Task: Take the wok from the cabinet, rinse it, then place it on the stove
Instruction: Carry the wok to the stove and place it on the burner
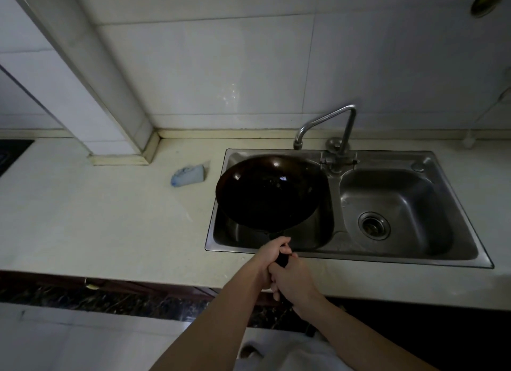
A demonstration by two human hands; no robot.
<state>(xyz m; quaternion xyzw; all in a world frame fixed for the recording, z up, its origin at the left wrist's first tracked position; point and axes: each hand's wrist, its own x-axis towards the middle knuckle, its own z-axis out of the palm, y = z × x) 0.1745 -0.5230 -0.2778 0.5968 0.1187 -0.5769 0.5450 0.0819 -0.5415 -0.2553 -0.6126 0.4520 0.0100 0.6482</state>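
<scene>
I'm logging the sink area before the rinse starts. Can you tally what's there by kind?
Wok: 1
Faucet: 1
Sink basins: 2, left basin, right basin
Blue cloth: 1
Hands gripping the wok's handle: 2, left hand, right hand
Total: 7

I see the dark round metal wok [269,193] over the steel sink's [359,256] left basin, handle toward 6 o'clock; black stove [11,152] at 9 o'clock
</scene>
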